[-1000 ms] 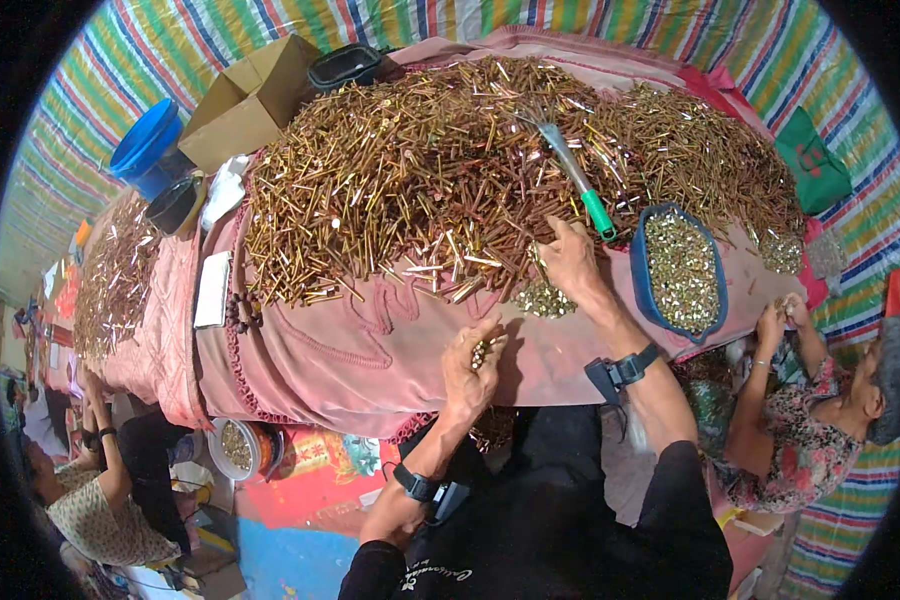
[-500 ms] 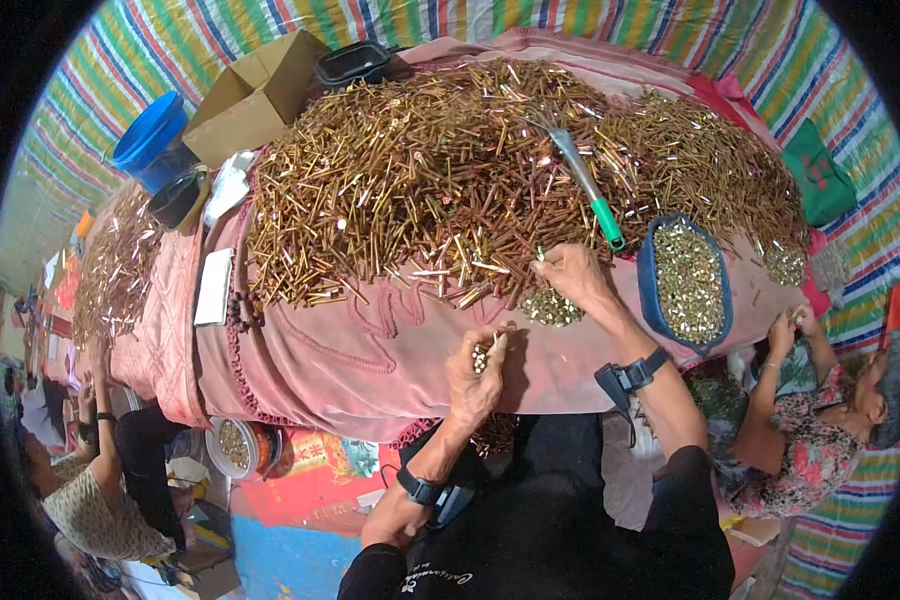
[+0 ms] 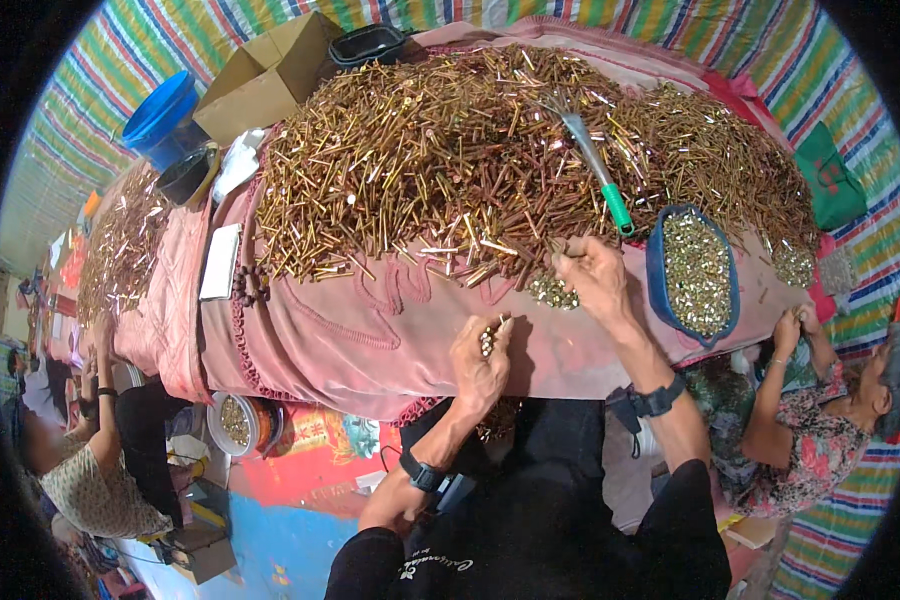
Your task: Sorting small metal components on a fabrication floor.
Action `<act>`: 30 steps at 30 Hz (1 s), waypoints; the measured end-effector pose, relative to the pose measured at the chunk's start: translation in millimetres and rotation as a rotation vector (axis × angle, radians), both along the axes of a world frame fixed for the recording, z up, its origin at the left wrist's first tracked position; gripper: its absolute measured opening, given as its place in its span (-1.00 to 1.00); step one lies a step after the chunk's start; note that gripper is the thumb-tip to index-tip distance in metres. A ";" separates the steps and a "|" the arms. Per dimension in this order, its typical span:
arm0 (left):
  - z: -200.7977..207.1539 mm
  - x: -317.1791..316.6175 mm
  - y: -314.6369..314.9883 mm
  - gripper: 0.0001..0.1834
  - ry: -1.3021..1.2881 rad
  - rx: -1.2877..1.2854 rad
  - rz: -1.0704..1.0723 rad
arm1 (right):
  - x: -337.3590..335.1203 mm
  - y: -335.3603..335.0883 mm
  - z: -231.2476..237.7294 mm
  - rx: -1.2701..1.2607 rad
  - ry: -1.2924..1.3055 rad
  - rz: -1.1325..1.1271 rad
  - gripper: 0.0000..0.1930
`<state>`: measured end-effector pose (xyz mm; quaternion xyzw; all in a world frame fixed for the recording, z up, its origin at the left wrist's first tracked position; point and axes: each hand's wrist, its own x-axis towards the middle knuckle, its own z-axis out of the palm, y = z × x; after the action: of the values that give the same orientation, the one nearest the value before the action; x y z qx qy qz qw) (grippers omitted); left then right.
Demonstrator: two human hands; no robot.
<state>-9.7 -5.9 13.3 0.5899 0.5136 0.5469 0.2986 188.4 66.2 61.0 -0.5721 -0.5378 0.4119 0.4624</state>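
Observation:
My left hand is closed in a loose fist near the cloth's front edge, with several small pale-ended stick pieces showing between its fingers. Farther right, my right hand is pinched at the edge of a wide heap of thin golden-brown sticks. What its fingertips hold, if anything, is too small to make out. Just beside and below those fingertips lies a small pile of short greenish-white pieces. To the right of this hand stands a blue oval basin full of similar pieces.
A green-handled tool with a metal shaft rests on the heap. Pink cloth covers the work surface. At the back left are a cardboard box, a black tray and a blue bucket. Other people sit at left and right.
The view has shifted slightly. My right hand has moved a little to the right, away from the sticks' edge. My left hand stays closed on its pieces.

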 end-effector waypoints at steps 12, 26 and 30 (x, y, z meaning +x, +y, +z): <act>-11.4 4.4 0.7 -0.89 -0.053 0.145 -0.071 | -55.1 -54.1 20.7 0.352 -0.295 0.207 -0.68; -12.4 1.8 -1.1 -0.82 -0.062 0.166 -0.044 | -46.3 -55.6 2.9 0.418 -0.413 0.323 -0.84; -8.7 -0.9 0.8 -0.84 -0.017 0.173 -0.058 | -8.9 -43.6 29.7 0.059 -0.699 -0.042 -0.81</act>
<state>-10.7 -5.1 4.6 0.6234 0.4447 0.5854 0.2665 179.5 22.6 90.6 -0.6760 -0.6633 0.1657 0.2751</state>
